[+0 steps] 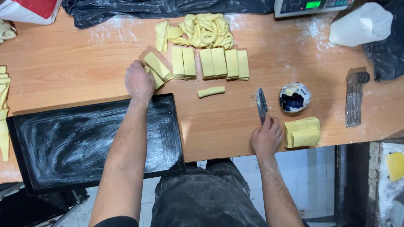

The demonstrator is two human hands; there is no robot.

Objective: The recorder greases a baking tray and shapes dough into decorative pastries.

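Note:
My left hand (pixel 139 82) reaches over a floured black tray (pixel 63 145) and rests on a tilted stack of yellow dough strips (pixel 158 68) at the left end of a row of cut dough stacks (pixel 212 63). My right hand (pixel 266 138) grips the handle of a knife (pixel 261 104) near the table's front edge, blade pointing away from me. One short dough piece (pixel 211 91) lies alone on the wooden table (pixel 67 63). A pile of tangled dough strips (pixel 206 30) sits behind the row.
A folded yellow dough block (pixel 302 132) lies right of my right hand. A wrapped round packet (pixel 294 97), metal utensils (pixel 354 98), a white bag (pixel 362 25), a scale (pixel 313 6) and black plastic (pixel 168 8) stand further back. More dough strips (pixel 3 109) lie at the left edge.

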